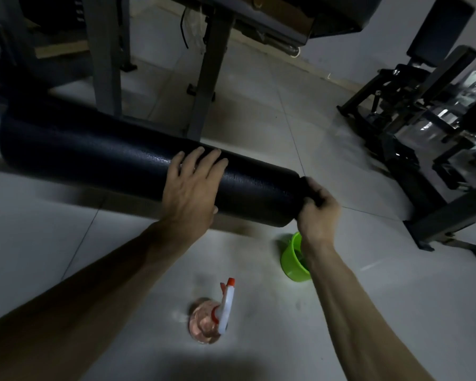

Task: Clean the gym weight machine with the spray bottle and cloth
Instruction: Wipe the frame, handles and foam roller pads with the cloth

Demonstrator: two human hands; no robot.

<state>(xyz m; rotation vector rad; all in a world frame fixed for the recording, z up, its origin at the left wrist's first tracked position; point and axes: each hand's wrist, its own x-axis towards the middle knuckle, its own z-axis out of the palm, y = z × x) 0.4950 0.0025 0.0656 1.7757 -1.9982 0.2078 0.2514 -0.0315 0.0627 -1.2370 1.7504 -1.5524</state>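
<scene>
Looking down through the head camera, I see my left hand [193, 185] lying flat on top of the black roller pad [94, 152] of the weight machine, fingers straight and slightly spread, gripping nothing. My right hand [318, 213] is at the pad's near end, its fingers curled tight round a dark cloth [309, 188] pressed against the end face; the cloth is mostly hidden in the fist. The spray bottle [217, 312] stands upright on the tiled floor [341, 312] between my forearms, held by neither hand. A green bucket [291, 257] sits just beside my right wrist, partly covered by it. Grey frame legs [105, 56] rise behind the pad.
</scene>
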